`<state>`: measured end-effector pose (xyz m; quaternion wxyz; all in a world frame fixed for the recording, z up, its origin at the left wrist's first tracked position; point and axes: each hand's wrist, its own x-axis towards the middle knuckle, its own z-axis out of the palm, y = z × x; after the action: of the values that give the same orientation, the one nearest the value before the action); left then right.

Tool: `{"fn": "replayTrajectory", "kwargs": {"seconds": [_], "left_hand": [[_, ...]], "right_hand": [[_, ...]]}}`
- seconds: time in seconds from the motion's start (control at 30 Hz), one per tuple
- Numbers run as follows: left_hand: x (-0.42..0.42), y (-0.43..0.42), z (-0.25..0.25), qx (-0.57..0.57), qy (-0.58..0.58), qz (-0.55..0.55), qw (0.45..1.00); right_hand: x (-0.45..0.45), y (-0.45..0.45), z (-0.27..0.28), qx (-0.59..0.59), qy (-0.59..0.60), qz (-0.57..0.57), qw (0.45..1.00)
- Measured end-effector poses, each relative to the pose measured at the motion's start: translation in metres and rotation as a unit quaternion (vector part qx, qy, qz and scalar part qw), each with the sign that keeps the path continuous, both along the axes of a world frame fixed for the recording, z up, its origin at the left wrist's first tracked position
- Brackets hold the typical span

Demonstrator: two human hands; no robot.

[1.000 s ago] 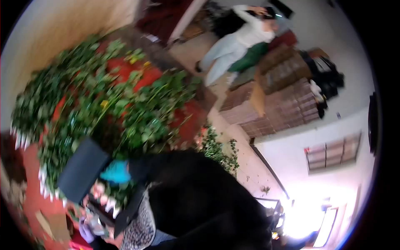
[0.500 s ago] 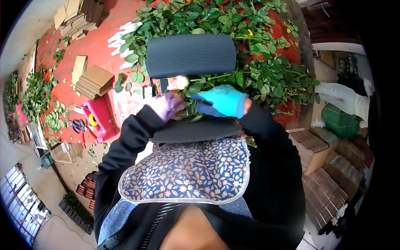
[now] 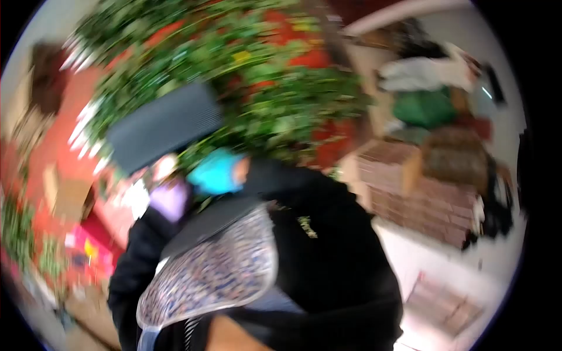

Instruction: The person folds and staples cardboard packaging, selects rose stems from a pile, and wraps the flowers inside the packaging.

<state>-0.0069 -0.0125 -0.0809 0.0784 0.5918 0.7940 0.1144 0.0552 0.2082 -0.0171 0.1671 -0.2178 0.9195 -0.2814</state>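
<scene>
The view is smeared by motion. My left hand (image 3: 170, 200), in a purple glove, is at the near left end of a ribbed dark grey pad (image 3: 167, 126). Just above it shows a pale rose head (image 3: 165, 167). My right hand (image 3: 216, 172), in a turquoise glove, is close beside it to the right, over green leaves near the pad's lower edge. The fingers of both hands are too blurred to show what they grip. A dark sheet (image 3: 213, 221) lies just below the hands, against the flowered apron (image 3: 216, 263).
Leafy rose stems (image 3: 246, 82) cover much of the red table (image 3: 331, 146), with white-wrapped heads (image 3: 85, 131) at the left. Cardboard pieces (image 3: 73, 199) and a pink holder (image 3: 96, 240) lie further left. Stacked cardboard bundles (image 3: 410, 193) and a green sack (image 3: 424, 108) stand at the right.
The whole view has swung right and tilted, so table, pad and hands appear further left and blurred. Both hands remain close together by the rose head.
</scene>
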Motion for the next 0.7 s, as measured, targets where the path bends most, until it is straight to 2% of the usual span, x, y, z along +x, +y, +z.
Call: {"fn": "replayTrajectory", "kwargs": {"seconds": [0.03, 0.07, 0.13, 0.17, 0.23, 0.3, 0.37, 0.4, 0.5, 0.53, 0.57, 0.63, 0.67, 0.7], "left_hand": [[0.007, 0.002, -0.004, -0.053, 0.065, 0.038, 0.996], [0.0, 0.004, 0.016, -0.014, -0.008, -0.001, 1.0], [-0.001, 0.014, 0.042, 0.026, 0.011, -0.005, 1.0], [0.0, 0.015, 0.044, 0.051, 0.023, -0.002, 0.998], [0.004, 0.011, 0.041, 0.004, -0.025, 0.052, 0.998], [0.006, 0.008, 0.034, 0.051, -0.021, 0.088, 0.995], [-0.004, 0.009, 0.068, 0.054, -0.101, 0.025, 0.993], [-0.008, 0.001, 0.056, 0.079, -0.125, 0.011, 0.989], [-0.012, -0.024, 0.08, 0.052, -0.189, 0.037, 0.98], [-0.019, -0.041, 0.082, -0.064, -0.273, 0.079, 0.957], [-0.023, -0.055, 0.079, -0.064, -0.282, 0.098, 0.952], [-0.025, -0.082, 0.063, 0.003, -0.245, 0.099, 0.964], [-0.025, -0.097, 0.057, 0.031, -0.215, 0.095, 0.971], [-0.024, -0.112, 0.056, 0.051, -0.191, 0.096, 0.976]], "right_hand": [[-0.001, -0.002, -0.002, 0.045, -0.028, 0.019, 0.998], [0.003, -0.006, -0.021, 0.06, -0.05, 0.019, 0.997], [0.001, -0.013, -0.021, 0.109, -0.026, 0.006, 0.994], [0.0, -0.016, -0.021, 0.127, -0.01, 0.01, 0.992], [0.003, -0.017, -0.025, 0.121, -0.012, -0.027, 0.992], [0.004, -0.02, -0.029, 0.145, 0.019, -0.008, 0.989], [0.006, -0.023, -0.032, 0.157, 0.046, -0.006, 0.987], [0.008, -0.021, -0.029, 0.156, 0.044, -0.008, 0.987], [0.01, -0.015, -0.019, 0.143, -0.009, -0.016, 0.989], [0.015, -0.014, -0.032, 0.116, 0.061, -0.056, 0.99], [0.014, -0.017, -0.031, 0.082, 0.13, -0.092, 0.984], [0.017, -0.012, -0.042, 0.047, 0.16, -0.068, 0.984], [0.018, -0.006, -0.029, 0.05, 0.12, -0.032, 0.991], [0.018, -0.005, -0.04, 0.023, 0.083, -0.019, 0.996]]}}
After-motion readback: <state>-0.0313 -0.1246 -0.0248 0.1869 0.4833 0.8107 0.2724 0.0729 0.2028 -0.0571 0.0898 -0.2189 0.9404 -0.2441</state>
